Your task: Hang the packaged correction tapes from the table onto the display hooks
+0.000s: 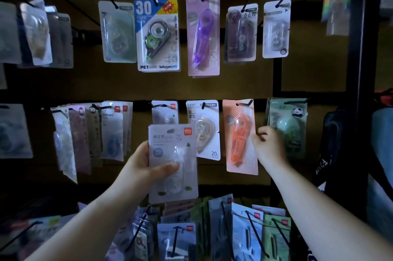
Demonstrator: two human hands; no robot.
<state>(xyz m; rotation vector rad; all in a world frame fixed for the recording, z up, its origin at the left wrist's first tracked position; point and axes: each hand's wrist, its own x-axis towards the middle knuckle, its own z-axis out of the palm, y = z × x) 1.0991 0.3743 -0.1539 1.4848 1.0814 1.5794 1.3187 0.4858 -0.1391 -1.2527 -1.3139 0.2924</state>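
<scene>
Seems partway done: grips an unhung white pack (172, 154) in left hand (146, 165), pinches the hung orange pack (240, 133) with right hand (269, 146).

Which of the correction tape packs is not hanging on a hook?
The white pack with the red corner logo, gripped in the left hand in front of the middle row; the packs around it hang from hooks.

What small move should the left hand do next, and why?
Probably raise the white pack in the left hand to the hook just above it. A matching pack already hangs there, and the held pack's top is below that hook.
</scene>
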